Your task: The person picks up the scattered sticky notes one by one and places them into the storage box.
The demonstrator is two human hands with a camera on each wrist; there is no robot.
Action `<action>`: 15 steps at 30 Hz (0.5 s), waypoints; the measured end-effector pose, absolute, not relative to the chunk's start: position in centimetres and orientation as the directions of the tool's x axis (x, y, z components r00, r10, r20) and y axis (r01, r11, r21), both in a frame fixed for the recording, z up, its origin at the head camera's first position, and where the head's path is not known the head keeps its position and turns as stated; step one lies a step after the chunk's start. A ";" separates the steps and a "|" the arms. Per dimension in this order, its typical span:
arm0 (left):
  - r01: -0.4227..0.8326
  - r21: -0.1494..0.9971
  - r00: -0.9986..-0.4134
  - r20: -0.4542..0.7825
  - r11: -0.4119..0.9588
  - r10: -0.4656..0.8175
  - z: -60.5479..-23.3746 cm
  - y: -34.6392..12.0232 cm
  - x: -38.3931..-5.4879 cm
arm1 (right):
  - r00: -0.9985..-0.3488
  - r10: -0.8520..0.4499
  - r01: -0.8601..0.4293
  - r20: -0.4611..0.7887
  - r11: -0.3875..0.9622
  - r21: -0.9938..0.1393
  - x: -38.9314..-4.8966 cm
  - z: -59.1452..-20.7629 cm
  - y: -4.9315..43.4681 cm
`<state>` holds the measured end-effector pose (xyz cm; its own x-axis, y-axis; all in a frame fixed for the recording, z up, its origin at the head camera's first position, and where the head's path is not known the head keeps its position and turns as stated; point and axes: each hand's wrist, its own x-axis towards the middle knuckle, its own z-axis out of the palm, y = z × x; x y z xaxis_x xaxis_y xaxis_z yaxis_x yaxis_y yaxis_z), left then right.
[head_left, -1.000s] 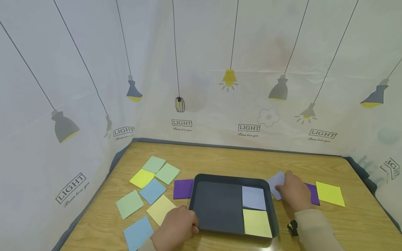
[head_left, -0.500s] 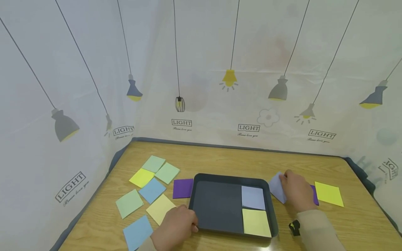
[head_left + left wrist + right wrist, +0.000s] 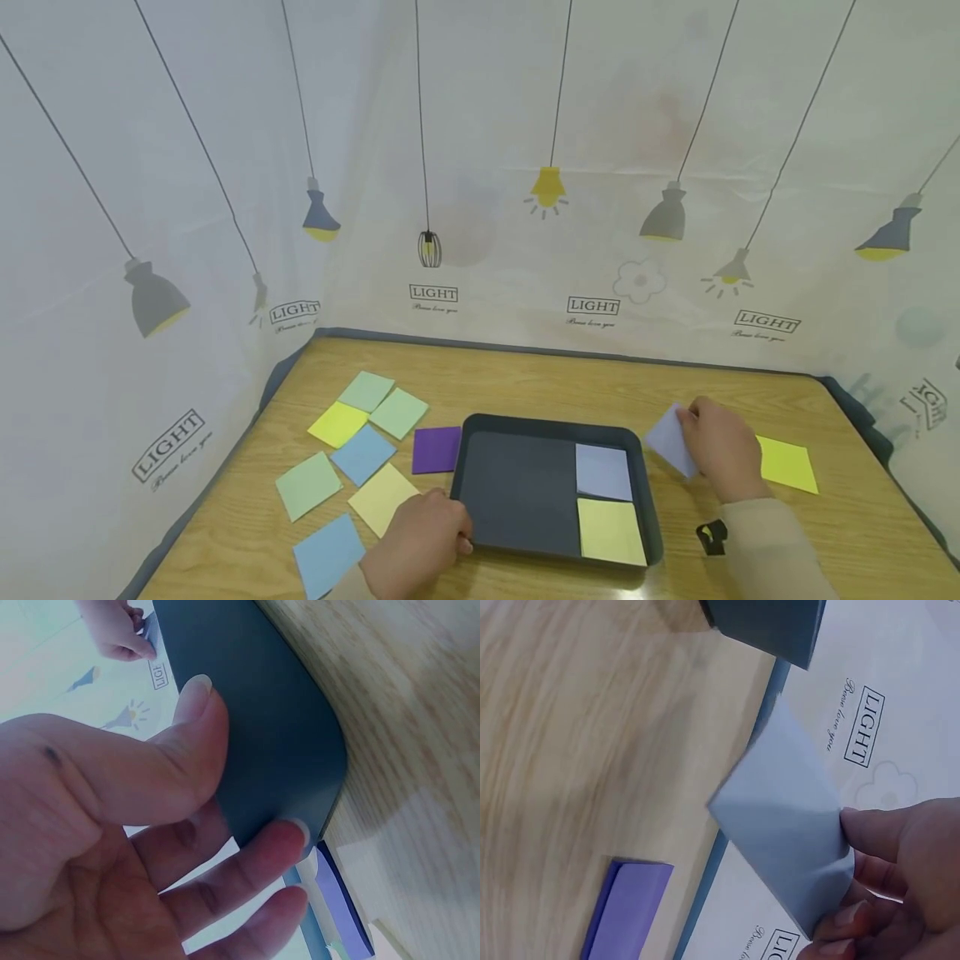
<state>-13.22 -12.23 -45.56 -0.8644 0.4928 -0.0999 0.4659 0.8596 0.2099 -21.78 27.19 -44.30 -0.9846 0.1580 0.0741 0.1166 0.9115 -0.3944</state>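
A light lavender sticky note [image 3: 671, 440] is pinched between thumb and fingers of my right hand [image 3: 723, 450]. In the right wrist view the note [image 3: 776, 817] is lifted off the table and bends slightly. My left hand [image 3: 423, 537] grips the dark tray [image 3: 517, 546] at its near left corner. The left wrist view has the thumb on the tray's wall [image 3: 262, 712] and fingers curled at its corner. Inside the tray's right side, a lavender note [image 3: 604, 472] lies above a pale yellow note [image 3: 611, 532].
Left of the tray lie several loose notes, among them a purple one [image 3: 437, 450], a blue one [image 3: 328, 556] and a green one [image 3: 308, 486]. A bright yellow note [image 3: 789, 464] is at the right. A small black object [image 3: 712, 537] sits by the right sleeve.
My right hand has picked the lavender note up from the table and drawn it slightly right. The left hand and tray have stayed in place.
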 end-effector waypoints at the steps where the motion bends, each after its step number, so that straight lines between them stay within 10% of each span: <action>1: 0.463 0.211 -0.865 -0.104 0.861 0.490 -45.6 -12.2 -13.2 | -0.984 0.158 0.115 0.078 0.911 -0.396 -21.8 -44.2 27.2; 15: 0.455 0.210 -0.869 -0.106 0.865 0.483 -45.7 -12.3 -13.4 | -0.984 0.129 0.065 0.123 0.902 -0.426 -21.6 -43.0 25.8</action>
